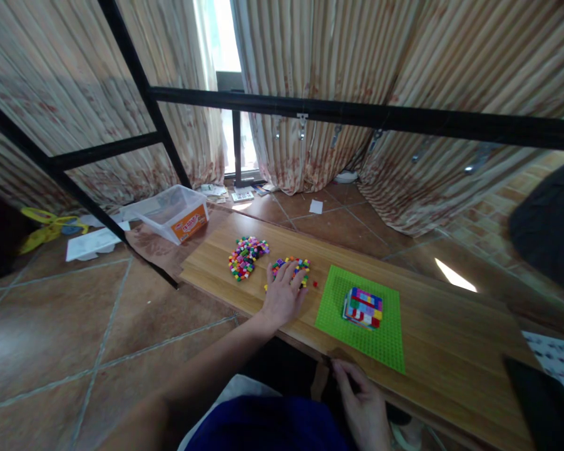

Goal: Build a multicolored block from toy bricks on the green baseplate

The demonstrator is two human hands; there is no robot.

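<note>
My left hand (pixel 284 297) lies palm down over a pile of small colourful building bricks (pixel 302 265), its fingers spread and touching them. A second brick pile (pixel 243 260) sits to the left of it. Low at the table's front edge, my right hand (pixel 362 401) has its thumb and fingers curled together near a small dark thing (pixel 327 361) that is too blurred to name. On the green baseplate (pixel 328 300) stands a low block of multicoloured bricks (pixel 364 307), striped on top. One red brick (pixel 315 284) lies alone between the pile and the baseplate.
The wooden table (pixel 451 338) carries all the bricks. A clear plastic box (pixel 176 216) with an orange label stands beyond its left end. A dark flat object (pixel 539 401) lies at the right end. Black metal bars (pixel 272 103) cross in front of the curtains.
</note>
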